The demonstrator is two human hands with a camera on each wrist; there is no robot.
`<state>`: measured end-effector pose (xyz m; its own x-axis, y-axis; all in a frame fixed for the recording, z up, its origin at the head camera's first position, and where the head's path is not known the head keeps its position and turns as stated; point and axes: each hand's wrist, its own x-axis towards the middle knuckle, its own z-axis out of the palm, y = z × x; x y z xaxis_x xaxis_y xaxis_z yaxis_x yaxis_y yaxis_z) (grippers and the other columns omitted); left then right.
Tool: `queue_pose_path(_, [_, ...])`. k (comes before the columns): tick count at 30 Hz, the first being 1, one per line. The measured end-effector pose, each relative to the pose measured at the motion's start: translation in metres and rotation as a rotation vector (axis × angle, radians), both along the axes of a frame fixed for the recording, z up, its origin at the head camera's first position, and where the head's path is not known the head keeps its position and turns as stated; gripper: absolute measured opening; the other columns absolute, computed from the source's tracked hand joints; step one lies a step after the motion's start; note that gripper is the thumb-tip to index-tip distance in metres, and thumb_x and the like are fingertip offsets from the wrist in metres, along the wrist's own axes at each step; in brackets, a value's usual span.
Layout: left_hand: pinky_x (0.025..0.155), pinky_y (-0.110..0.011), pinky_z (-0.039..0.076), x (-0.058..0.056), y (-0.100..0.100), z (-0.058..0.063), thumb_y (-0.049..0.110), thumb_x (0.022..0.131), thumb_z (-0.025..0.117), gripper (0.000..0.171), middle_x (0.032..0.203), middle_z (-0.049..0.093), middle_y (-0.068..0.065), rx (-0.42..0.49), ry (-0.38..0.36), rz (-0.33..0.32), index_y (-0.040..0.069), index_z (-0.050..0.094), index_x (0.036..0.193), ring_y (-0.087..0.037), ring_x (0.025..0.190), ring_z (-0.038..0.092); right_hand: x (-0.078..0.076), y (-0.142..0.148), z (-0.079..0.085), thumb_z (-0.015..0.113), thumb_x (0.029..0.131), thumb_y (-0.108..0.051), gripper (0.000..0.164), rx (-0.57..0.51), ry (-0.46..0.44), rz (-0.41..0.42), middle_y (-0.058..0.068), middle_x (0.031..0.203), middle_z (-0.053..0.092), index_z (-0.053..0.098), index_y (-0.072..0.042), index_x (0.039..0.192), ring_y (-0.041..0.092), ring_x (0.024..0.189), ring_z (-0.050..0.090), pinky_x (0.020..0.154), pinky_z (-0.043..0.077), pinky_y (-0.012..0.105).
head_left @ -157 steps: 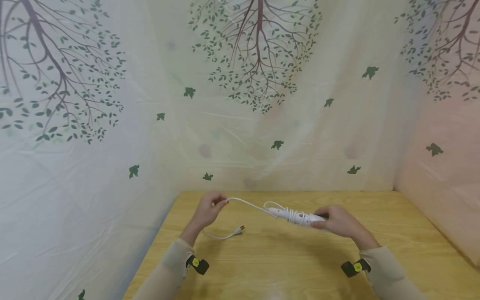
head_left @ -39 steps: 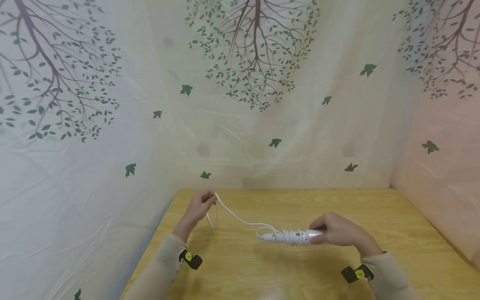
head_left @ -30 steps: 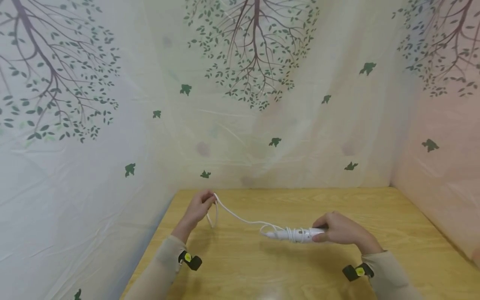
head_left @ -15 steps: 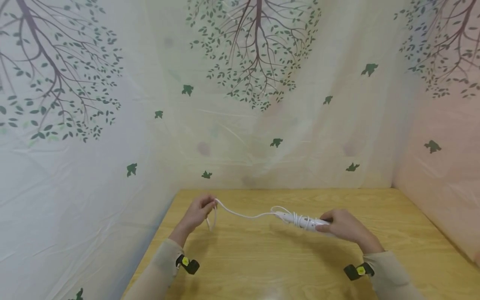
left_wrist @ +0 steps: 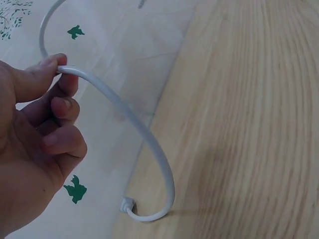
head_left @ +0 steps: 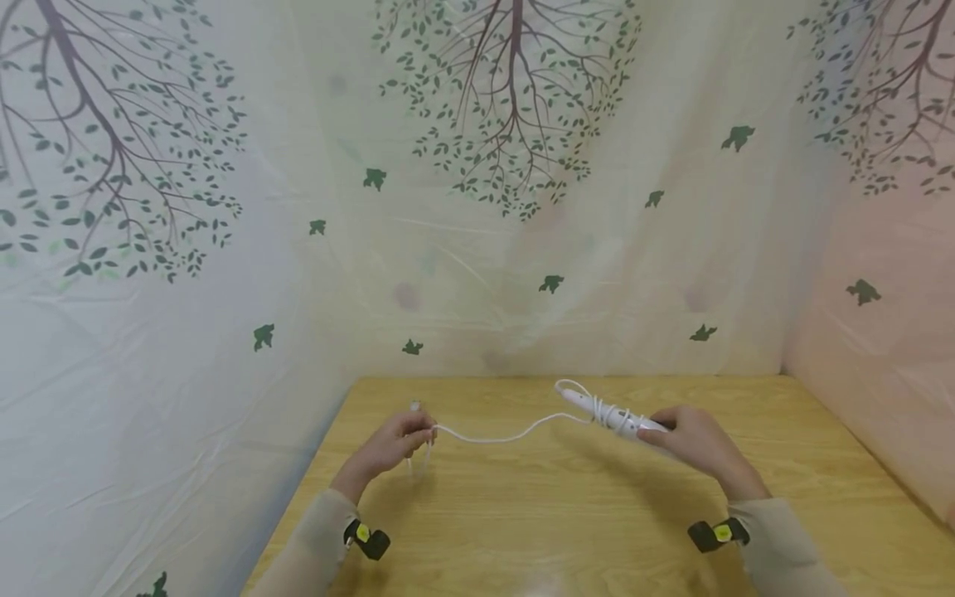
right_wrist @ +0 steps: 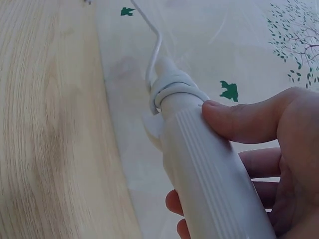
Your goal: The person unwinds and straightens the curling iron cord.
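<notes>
In the head view my left hand [head_left: 391,444] pinches a white power cord [head_left: 488,440] between thumb and fingertips. The cord's free end loops below that hand, and its plug [left_wrist: 127,204] shows at the lower middle of the left wrist view. Farther right, my right hand [head_left: 697,439] grips a white stick-shaped electric appliance [head_left: 615,418], thumb on top and fingers underneath. The appliance has a ribbed body [right_wrist: 209,169], with several turns of cord wound round it. Its tapered end points up and to the left. Between the hands the cord sags slackly.
Both hands are above a light wooden table [head_left: 522,531]. A pale sheet [head_left: 477,274] printed with trees and green birds hangs behind it and along both sides. A small black camera [head_left: 366,539] is strapped to each wrist.
The appliance has tilted, its tapered end rising and swinging away from me. My left hand has come lower and nearer, still pinching the cord; the plug now shows beyond it.
</notes>
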<state>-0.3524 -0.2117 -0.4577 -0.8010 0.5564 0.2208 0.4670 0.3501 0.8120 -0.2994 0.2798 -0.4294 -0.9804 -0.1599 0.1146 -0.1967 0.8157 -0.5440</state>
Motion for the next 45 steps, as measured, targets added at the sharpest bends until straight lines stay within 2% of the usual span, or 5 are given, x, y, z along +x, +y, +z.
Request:
queue_pose_path(7, [0.077,-0.025,0.049,0.0,0.002,-0.012,0.013,0.097,0.057,0.01,0.091,0.067,-0.016,-0.177,0.122,0.004,0.011,0.066,0.094,-0.008,0.084,0.059,0.002,0.002,0.01,0.067,0.087,-0.051,0.058,-0.016,0.026,-0.039,0.016,0.105,0.071,0.069,0.001,0.114,0.021,0.086,0.061,0.066,0.047,0.034])
queue_pose_path(14, [0.071,-0.022,0.046,-0.001,0.004,-0.022,0.009,0.095,0.058,0.012,0.083,0.065,-0.007,-0.219,0.123,-0.023,0.0,0.066,0.093,-0.004,0.076,0.054,0.005,0.003,0.017,0.066,0.087,-0.054,0.061,-0.03,0.017,-0.05,0.016,0.108,0.07,0.068,0.0,0.117,0.021,0.086,0.06,0.065,0.046,0.032])
queue_pose_path(25, [0.067,-0.022,0.048,-0.001,0.008,-0.033,0.009,0.095,0.06,0.011,0.082,0.067,-0.008,-0.262,0.109,-0.036,0.001,0.067,0.091,-0.002,0.073,0.054,0.009,0.001,0.036,0.065,0.088,-0.054,0.061,-0.054,0.06,-0.041,0.017,0.11,0.069,0.067,-0.002,0.12,0.022,0.088,0.061,0.067,0.045,0.032])
queue_pose_path(36, [0.07,-0.023,0.05,-0.005,0.012,-0.039,0.011,0.094,0.063,0.012,0.082,0.07,0.001,-0.255,0.102,0.048,0.003,0.071,0.09,-0.004,0.075,0.059,0.024,-0.01,0.062,0.069,0.088,-0.042,0.048,-0.111,0.148,0.038,0.013,0.105,0.071,0.069,-0.003,0.116,0.018,0.083,0.06,0.066,0.046,0.032])
queue_pose_path(45, [0.07,-0.025,0.051,-0.01,0.015,-0.043,0.019,0.092,0.067,0.014,0.084,0.071,0.003,-0.213,-0.021,0.194,0.007,0.074,0.088,-0.009,0.077,0.06,0.041,-0.016,0.077,0.072,0.088,-0.032,0.04,-0.154,0.221,0.12,0.013,0.104,0.071,0.069,-0.002,0.114,0.015,0.081,0.063,0.061,0.05,0.026])
